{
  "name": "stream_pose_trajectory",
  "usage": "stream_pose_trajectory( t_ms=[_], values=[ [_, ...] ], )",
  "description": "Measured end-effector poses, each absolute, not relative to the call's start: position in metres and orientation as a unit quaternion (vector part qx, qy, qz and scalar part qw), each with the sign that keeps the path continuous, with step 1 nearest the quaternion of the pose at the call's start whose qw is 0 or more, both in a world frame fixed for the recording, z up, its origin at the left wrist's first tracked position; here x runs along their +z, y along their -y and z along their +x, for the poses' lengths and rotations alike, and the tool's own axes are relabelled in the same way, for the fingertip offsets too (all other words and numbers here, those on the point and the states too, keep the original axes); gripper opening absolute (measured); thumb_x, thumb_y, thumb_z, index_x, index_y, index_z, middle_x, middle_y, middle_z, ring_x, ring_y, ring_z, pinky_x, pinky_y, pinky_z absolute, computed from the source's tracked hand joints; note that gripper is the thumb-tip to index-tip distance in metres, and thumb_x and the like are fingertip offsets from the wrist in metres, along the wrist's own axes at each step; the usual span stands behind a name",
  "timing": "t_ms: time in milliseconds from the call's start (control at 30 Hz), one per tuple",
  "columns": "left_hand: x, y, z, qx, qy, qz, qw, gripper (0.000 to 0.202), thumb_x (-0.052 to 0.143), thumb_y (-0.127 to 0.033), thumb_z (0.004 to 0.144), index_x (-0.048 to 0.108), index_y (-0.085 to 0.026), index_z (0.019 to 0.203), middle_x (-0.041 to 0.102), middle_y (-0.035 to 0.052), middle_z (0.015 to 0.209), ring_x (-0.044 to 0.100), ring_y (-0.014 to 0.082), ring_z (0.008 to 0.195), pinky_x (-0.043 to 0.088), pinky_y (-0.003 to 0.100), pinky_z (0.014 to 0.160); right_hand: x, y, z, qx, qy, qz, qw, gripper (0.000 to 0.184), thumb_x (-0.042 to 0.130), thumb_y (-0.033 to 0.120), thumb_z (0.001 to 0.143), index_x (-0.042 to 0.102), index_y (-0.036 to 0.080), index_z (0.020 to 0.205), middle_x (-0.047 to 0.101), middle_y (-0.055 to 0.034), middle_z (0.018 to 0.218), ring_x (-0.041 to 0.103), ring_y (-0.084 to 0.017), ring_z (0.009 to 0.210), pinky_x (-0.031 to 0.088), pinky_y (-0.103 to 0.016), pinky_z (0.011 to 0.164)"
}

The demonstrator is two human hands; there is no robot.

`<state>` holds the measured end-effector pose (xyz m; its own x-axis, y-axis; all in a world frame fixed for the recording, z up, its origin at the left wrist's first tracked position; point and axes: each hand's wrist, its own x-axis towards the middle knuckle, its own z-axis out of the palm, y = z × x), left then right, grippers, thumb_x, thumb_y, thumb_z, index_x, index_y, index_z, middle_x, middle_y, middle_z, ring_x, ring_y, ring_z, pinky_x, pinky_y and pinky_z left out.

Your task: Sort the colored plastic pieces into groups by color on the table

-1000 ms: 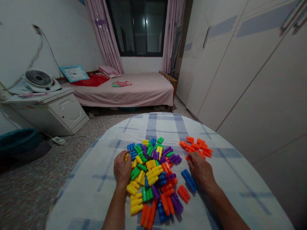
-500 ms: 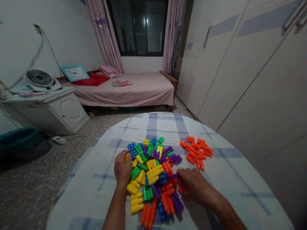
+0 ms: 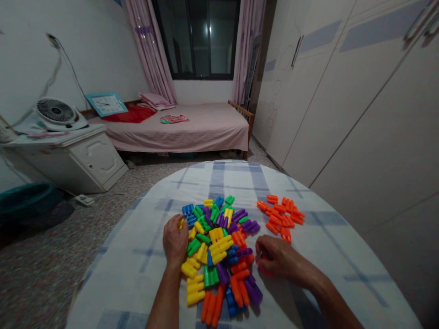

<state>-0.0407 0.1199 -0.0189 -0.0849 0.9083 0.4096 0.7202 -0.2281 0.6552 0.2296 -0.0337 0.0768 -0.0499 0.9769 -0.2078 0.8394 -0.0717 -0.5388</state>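
A mixed pile of plastic building blocks (image 3: pixel 219 249) in yellow, green, blue, purple and orange lies on the table. At the pile's left edge my left hand (image 3: pixel 175 240) rests with curled fingers, a yellow block (image 3: pixel 181 224) showing at its fingertips. My right hand (image 3: pixel 279 256) is just right of the pile, closed on an orange block (image 3: pixel 265 267) that is partly hidden beneath the fingers. Beyond that hand lies a separate group of only orange blocks (image 3: pixel 281 214).
The round table has a white and blue checked cloth (image 3: pixel 137 283). Behind it stands a bed (image 3: pixel 206 130) with a pink sheet. A white cabinet (image 3: pixel 92 160) bearing a fan (image 3: pixel 58 112) is at the left, and a tall wardrobe (image 3: pixel 360 114) lines the right.
My right hand has moved slightly right, away from the pile, with the orange block in it. My left hand has stayed in place.
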Motion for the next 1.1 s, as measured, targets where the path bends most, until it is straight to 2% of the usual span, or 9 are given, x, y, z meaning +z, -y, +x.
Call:
stream_pose_trajectory(
  t_ms=[100, 233, 400, 533, 633, 700, 800, 900, 1100],
  values=[
    [-0.02, -0.12, -0.041, 0.415, -0.608, 0.667, 0.115, 0.036, 0.04, -0.035, 0.083, 0.064, -0.016, 0.102, 0.063, 0.0104, 0.109, 0.054, 0.0247, 0.106, 0.041, 0.04, 0.097, 0.072, 0.024, 0.244, 0.27, 0.616, -0.702, 0.236, 0.007, 0.051, 0.021, 0.073, 0.053, 0.019, 0.08, 0.055, 0.0019, 0.07, 0.051, -0.012, 0.065, 0.036, -0.023, 0.058],
    [-0.022, -0.121, -0.042, 0.414, -0.604, 0.67, 0.116, 0.034, 0.041, -0.034, 0.083, 0.063, -0.017, 0.101, 0.063, 0.0099, 0.109, 0.054, 0.0248, 0.106, 0.041, 0.04, 0.097, 0.057, 0.011, 0.259, 0.128, 0.558, -0.749, 0.334, 0.012, 0.047, 0.028, 0.08, 0.055, 0.02, 0.081, 0.059, -0.0039, 0.08, 0.056, -0.018, 0.074, 0.044, -0.03, 0.066],
    [-0.021, -0.12, -0.042, 0.416, -0.605, 0.669, 0.111, 0.033, 0.041, -0.034, 0.083, 0.063, -0.018, 0.1, 0.063, 0.009, 0.108, 0.054, 0.0249, 0.106, 0.041, 0.04, 0.096, 0.044, 0.006, 0.254, -0.046, 0.589, -0.731, 0.343, 0.026, 0.041, 0.021, 0.084, 0.058, 0.02, 0.103, 0.059, -0.0108, 0.107, 0.051, -0.025, 0.107, 0.041, -0.043, 0.093],
    [-0.019, -0.12, -0.041, 0.416, -0.604, 0.67, 0.112, 0.034, 0.04, -0.034, 0.083, 0.063, -0.017, 0.101, 0.063, 0.0098, 0.107, 0.055, 0.0244, 0.105, 0.041, 0.039, 0.097, 0.033, 0.001, 0.24, -0.017, 0.685, -0.659, 0.311, 0.041, 0.041, 0.019, 0.086, 0.049, 0.019, 0.126, 0.05, -0.0102, 0.13, 0.039, -0.023, 0.126, 0.034, -0.045, 0.105],
    [-0.019, -0.12, -0.041, 0.412, -0.605, 0.672, 0.113, 0.035, 0.04, -0.034, 0.083, 0.063, -0.016, 0.101, 0.063, 0.0105, 0.108, 0.054, 0.0247, 0.105, 0.041, 0.04, 0.096, 0.026, -0.002, 0.232, 0.026, 0.731, -0.625, 0.272, 0.047, 0.044, 0.018, 0.084, 0.045, 0.019, 0.131, 0.046, -0.0086, 0.136, 0.028, -0.024, 0.134, 0.03, -0.047, 0.107],
    [-0.019, -0.12, -0.041, 0.412, -0.606, 0.671, 0.113, 0.035, 0.04, -0.034, 0.083, 0.063, -0.016, 0.101, 0.063, 0.0106, 0.108, 0.054, 0.0248, 0.105, 0.041, 0.04, 0.097, 0.027, -0.001, 0.23, 0.042, 0.728, -0.629, 0.269, 0.04, 0.046, 0.02, 0.084, 0.05, 0.019, 0.124, 0.052, -0.0093, 0.129, 0.036, -0.025, 0.128, 0.034, -0.046, 0.103],
    [-0.02, -0.12, -0.041, 0.418, -0.604, 0.668, 0.114, 0.035, 0.041, -0.035, 0.083, 0.063, -0.016, 0.101, 0.063, 0.0107, 0.108, 0.054, 0.0246, 0.106, 0.041, 0.04, 0.097, 0.035, 0.002, 0.229, 0.069, 0.695, -0.665, 0.264, 0.02, 0.047, 0.03, 0.087, 0.061, 0.019, 0.096, 0.062, -0.0073, 0.099, 0.056, -0.021, 0.096, 0.044, -0.038, 0.085],
    [-0.02, -0.12, -0.041, 0.419, -0.604, 0.668, 0.116, 0.035, 0.04, -0.036, 0.083, 0.063, -0.016, 0.101, 0.064, 0.0105, 0.108, 0.054, 0.0247, 0.106, 0.041, 0.04, 0.097, 0.043, 0.005, 0.228, 0.093, 0.664, -0.691, 0.271, 0.025, 0.043, 0.034, 0.09, 0.06, 0.019, 0.08, 0.06, -0.0033, 0.081, 0.056, -0.016, 0.076, 0.043, -0.031, 0.073],
    [-0.02, -0.12, -0.041, 0.412, -0.608, 0.669, 0.111, 0.036, 0.04, -0.036, 0.083, 0.063, -0.016, 0.102, 0.063, 0.0108, 0.108, 0.055, 0.0249, 0.106, 0.041, 0.039, 0.096, 0.041, 0.004, 0.219, 0.121, 0.697, -0.666, 0.237, 0.028, 0.045, 0.024, 0.087, 0.059, 0.022, 0.112, 0.057, -0.0056, 0.107, 0.056, -0.016, 0.091, 0.043, -0.029, 0.08]
  ],
)
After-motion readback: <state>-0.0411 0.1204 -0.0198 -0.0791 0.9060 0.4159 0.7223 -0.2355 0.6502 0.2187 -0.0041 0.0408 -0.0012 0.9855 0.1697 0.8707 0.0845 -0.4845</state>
